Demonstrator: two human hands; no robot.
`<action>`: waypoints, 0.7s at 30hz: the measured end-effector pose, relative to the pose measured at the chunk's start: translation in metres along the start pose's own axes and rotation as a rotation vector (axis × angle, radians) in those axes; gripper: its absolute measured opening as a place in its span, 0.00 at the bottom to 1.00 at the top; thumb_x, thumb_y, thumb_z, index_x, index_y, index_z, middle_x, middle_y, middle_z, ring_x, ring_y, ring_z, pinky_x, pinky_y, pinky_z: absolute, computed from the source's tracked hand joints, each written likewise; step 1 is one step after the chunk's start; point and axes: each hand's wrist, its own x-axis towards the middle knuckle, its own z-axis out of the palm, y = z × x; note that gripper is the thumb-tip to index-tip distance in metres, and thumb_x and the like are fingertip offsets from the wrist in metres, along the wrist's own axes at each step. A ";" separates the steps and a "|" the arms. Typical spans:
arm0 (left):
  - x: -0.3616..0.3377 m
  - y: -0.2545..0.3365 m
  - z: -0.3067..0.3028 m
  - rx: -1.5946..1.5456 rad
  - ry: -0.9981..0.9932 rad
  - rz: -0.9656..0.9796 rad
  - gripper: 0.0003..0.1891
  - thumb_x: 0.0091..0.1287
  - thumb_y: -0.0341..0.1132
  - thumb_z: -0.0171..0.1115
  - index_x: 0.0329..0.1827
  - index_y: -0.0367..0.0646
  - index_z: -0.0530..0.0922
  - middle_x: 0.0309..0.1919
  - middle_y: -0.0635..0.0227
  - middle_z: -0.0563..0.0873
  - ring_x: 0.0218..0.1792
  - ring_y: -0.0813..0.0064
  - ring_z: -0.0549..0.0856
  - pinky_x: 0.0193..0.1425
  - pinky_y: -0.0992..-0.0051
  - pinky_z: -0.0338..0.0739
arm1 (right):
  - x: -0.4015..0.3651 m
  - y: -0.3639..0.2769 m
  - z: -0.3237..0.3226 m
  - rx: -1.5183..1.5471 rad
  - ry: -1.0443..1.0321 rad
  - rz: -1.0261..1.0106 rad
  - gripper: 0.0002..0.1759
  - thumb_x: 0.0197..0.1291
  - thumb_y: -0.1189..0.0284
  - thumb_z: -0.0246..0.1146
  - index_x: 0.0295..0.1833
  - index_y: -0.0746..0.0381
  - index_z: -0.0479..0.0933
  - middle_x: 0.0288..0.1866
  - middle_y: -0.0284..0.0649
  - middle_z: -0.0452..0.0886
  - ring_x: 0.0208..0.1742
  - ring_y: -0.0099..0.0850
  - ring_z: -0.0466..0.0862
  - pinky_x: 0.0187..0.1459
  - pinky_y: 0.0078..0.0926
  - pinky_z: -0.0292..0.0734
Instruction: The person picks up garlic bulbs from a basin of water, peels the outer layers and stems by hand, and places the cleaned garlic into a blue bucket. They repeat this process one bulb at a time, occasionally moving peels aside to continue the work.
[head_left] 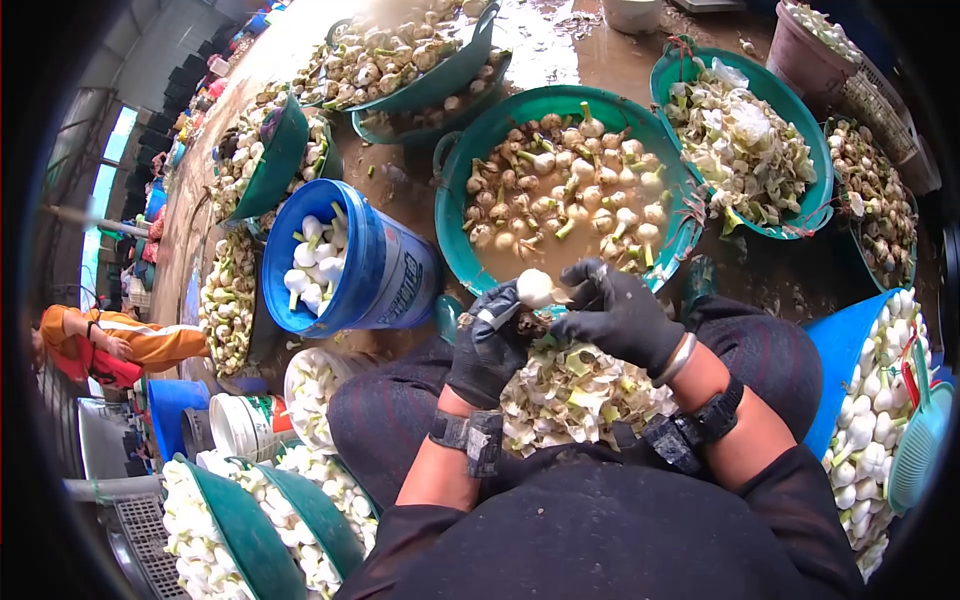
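My left hand (pixel 487 345), in a dark work glove, is closed round a garlic bulb (pixel 535 288) whose white, peeled-looking side faces up. Close on its right is my right hand (pixel 628 318), also gloved, with its fingers bent in toward the bulb. Some brownish skin shows between the two hands, but what the right fingers pinch is not clear. Beneath them, a heap of garlic peelings (pixel 585 395) lies in my lap. Just ahead stands a green tub (pixel 452 215) of muddy water with many unpeeled garlic bulbs (pixel 560 180) in it.
Left of the tub is a blue bucket (pixel 400 270) holding white bulbs. A green basin (pixel 820 190) of peelings stands at front right. White garlic (pixel 865 430) fills a container on my right, with a green strainer (pixel 922 445) beside it. A person in orange (pixel 165 345) is far left.
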 end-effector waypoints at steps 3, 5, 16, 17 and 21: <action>-0.005 -0.007 -0.003 0.828 -0.176 0.403 0.15 0.56 0.18 0.53 0.47 0.35 0.77 0.44 0.59 0.82 0.47 0.67 0.81 0.51 0.73 0.75 | 0.010 0.023 0.002 0.062 0.072 -0.183 0.13 0.50 0.74 0.64 0.42 0.65 0.73 0.26 0.34 0.78 0.27 0.22 0.76 0.29 0.20 0.72; -0.008 0.000 -0.014 0.994 -0.161 0.572 0.13 0.56 0.19 0.53 0.44 0.35 0.77 0.41 0.59 0.82 0.43 0.65 0.82 0.47 0.72 0.76 | 0.019 0.020 -0.005 0.217 0.182 -0.159 0.08 0.51 0.76 0.61 0.38 0.64 0.74 0.25 0.33 0.76 0.24 0.21 0.75 0.27 0.19 0.71; -0.146 0.231 -0.200 1.088 0.900 0.220 0.13 0.64 0.34 0.59 0.48 0.36 0.77 0.37 0.68 0.83 0.28 0.83 0.78 0.29 0.81 0.74 | 0.002 0.038 0.000 -0.599 -0.301 -0.099 0.08 0.49 0.75 0.58 0.35 0.64 0.79 0.25 0.40 0.80 0.26 0.29 0.79 0.31 0.25 0.74; -0.156 0.227 -0.205 1.103 0.936 0.162 0.13 0.64 0.34 0.59 0.49 0.37 0.76 0.35 0.69 0.82 0.26 0.84 0.77 0.26 0.82 0.72 | 0.002 0.030 0.001 -0.751 -0.308 -0.020 0.08 0.48 0.73 0.60 0.34 0.64 0.80 0.26 0.46 0.81 0.29 0.35 0.82 0.35 0.28 0.76; -0.153 0.229 -0.183 0.945 0.810 0.408 0.15 0.64 0.31 0.57 0.53 0.39 0.74 0.33 0.71 0.81 0.23 0.87 0.74 0.25 0.84 0.69 | 0.017 0.036 -0.003 -0.581 -0.042 -0.213 0.08 0.50 0.71 0.62 0.28 0.65 0.77 0.21 0.43 0.78 0.23 0.31 0.78 0.29 0.27 0.73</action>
